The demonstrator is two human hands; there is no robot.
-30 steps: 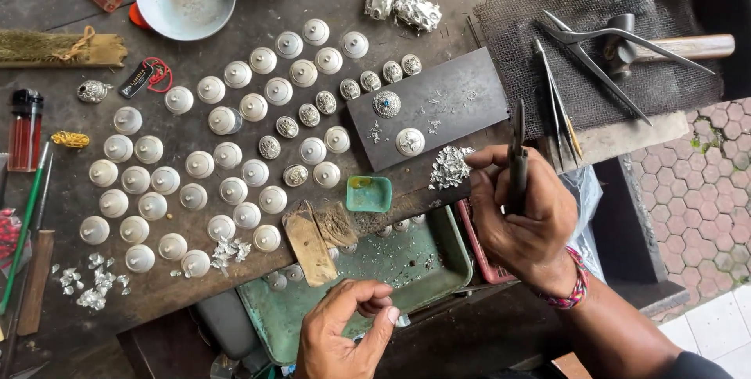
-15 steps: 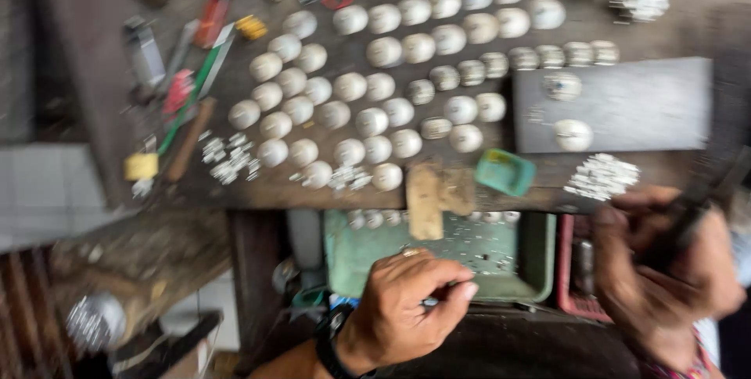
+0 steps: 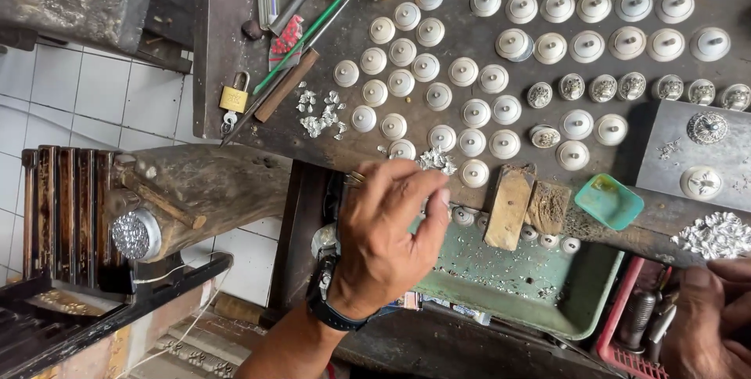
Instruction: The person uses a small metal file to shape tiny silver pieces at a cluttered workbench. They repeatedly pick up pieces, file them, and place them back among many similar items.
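The view has swung left since a second ago, so the tiled floor and a wooden stump now show beside the counter (image 3: pixel 235 50), and the left hand (image 3: pixel 387 242) has risen from low in front of the green tray (image 3: pixel 579 301) to the counter's near edge. Its fingers (image 3: pixel 438 199) are curled together with the tips drawn close, just below a small heap of silver scraps (image 3: pixel 436 160) and a round white button piece (image 3: pixel 474 173); whether they pinch anything I cannot tell, as the fingertips hide it. A black watch sits on that wrist. The right hand (image 3: pixel 708 320) has dropped to the lower right corner, half out of view over a red basket (image 3: pixel 626 348) of tools, fingers bent around something dark; a second ago it held pliers up by the shiny scrap pile (image 3: pixel 716 234), and now I cannot tell what it grips. Beyond the left hand lie rows of white domed pieces and a few ornate silver ones (image 3: pixel 602 87). To its right sit a worn wooden block (image 3: pixel 508 207) and a small teal dish (image 3: pixel 610 201). So the left hand has come up to the scraps and buttons.
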